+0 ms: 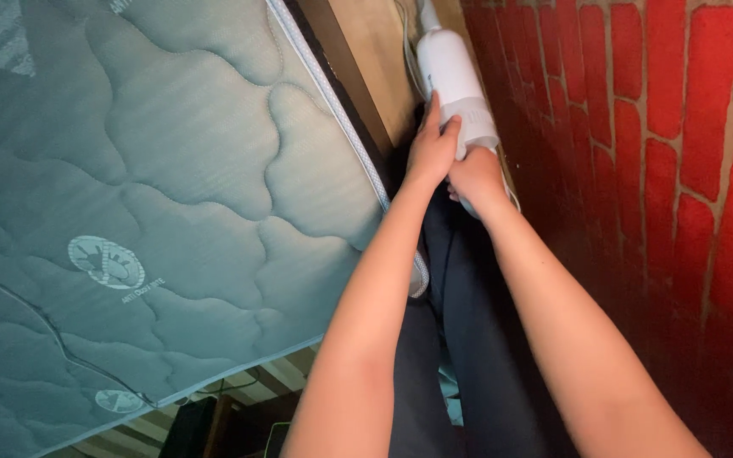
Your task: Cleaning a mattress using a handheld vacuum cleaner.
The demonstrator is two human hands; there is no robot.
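A white handheld vacuum cleaner (453,76) points away from me along the narrow gap between the mattress and the wall. My left hand (431,148) rests on its body from the left, fingers laid over the ribbed part. My right hand (477,176) is wrapped around its rear handle, which the hand mostly hides. A thin white cord (405,51) runs beside the vacuum along the floor.
A grey-green quilted mattress (154,195) fills the left, its piped edge (332,110) bordering the gap. A red brick wall (663,170) stands close on the right. A wooden floor strip (375,59) lies between. My dark trousers (460,339) show below.
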